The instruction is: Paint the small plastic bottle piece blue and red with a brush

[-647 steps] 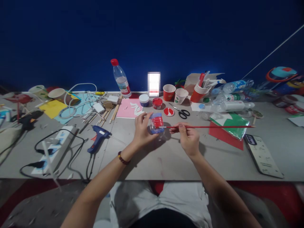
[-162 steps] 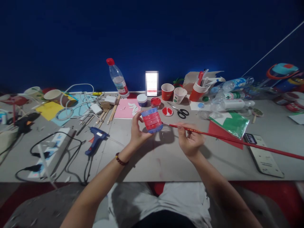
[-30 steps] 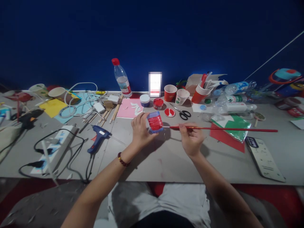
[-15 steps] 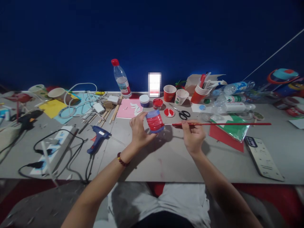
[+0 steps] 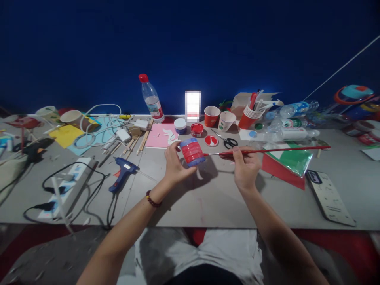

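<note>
My left hand (image 5: 176, 164) grips a small cylindrical piece, perhaps cut from a plastic bottle (image 5: 192, 152), by its ends, tilted above the table. Its middle band is painted red and both ends are blue. Pinched in my right hand (image 5: 246, 168) is a long red paintbrush (image 5: 279, 150), lying nearly level with its tip against the right side of the painted piece. Beyond them stand an open jar of red paint (image 5: 197, 130) and its red-smeared lid (image 5: 211, 141). A closed jar with a white lid (image 5: 180, 126) is beside the paint.
Black-handled scissors (image 5: 228, 141) lie past my right hand. A blue glue gun (image 5: 123, 174) and a power strip (image 5: 68, 188) with cables are at left. Paper cups (image 5: 212, 116), a red-capped bottle (image 5: 151, 98) and a pile of plastic bottles (image 5: 293, 134) line the back. A phone (image 5: 330, 198) lies at right.
The painted piece has turned and shifted slightly left in my left hand. My right hand has moved a little right, and the brush's back end has risen slightly.
</note>
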Demonstrator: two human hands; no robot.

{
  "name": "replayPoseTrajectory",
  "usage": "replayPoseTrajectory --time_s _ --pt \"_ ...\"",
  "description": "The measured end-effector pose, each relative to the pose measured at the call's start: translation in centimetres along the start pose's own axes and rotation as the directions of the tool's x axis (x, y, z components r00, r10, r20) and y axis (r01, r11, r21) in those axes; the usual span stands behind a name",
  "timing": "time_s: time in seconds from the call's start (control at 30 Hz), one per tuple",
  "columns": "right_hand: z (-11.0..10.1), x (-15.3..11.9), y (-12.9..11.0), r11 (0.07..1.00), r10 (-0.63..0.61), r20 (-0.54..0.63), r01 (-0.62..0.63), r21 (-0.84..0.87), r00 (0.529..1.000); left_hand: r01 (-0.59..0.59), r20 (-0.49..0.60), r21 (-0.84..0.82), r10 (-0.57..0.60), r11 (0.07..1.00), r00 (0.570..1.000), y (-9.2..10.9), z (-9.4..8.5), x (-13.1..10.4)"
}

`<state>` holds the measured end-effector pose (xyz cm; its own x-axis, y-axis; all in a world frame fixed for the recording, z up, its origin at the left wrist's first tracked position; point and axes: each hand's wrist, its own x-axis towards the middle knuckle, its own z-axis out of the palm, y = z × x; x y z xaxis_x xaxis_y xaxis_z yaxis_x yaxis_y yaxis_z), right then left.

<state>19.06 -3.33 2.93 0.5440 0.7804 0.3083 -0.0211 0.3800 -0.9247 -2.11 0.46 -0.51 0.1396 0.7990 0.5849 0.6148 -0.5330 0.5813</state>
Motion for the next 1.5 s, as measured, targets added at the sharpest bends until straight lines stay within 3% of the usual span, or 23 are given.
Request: replayPoseTrajectory --time_s 0.37,0.67,1.03,1.27,1.5 --pt "-0.2 0.0 0.5 0.991 0.07 0.055 -0.076 0.114 0.996 -0.064 0.045 0.02 0.063 0.998 0.997 0.3 -0.4 0.3" --pt "1.0 -1.2 -0.2 0.998 0.063 0.132 -0.065 0.01 0.989 -0.052 0.048 0.031 0.051 0.998 0.998 0.4 -0.1 0.0" --pt "0.6 -0.2 -0.1 1.0 0.024 0.051 -0.023 -0.013 0.998 -0.125 -0.056 0.026 0.126 0.992 0.99 0.1 0.0 0.1" --pt "0.0 0.7 0.2 1.0 0.018 -0.019 -0.018 -0.016 1.0 -0.133 -0.029 0.073 0.135 0.989 0.99 0.1 -0.3 0.6" --pt "0.0 -0.1 0.6 0.997 0.059 0.061 -0.062 0.047 0.996 -0.096 0.011 0.11 0.096 0.989 0.995 0.0 0.0 0.5"
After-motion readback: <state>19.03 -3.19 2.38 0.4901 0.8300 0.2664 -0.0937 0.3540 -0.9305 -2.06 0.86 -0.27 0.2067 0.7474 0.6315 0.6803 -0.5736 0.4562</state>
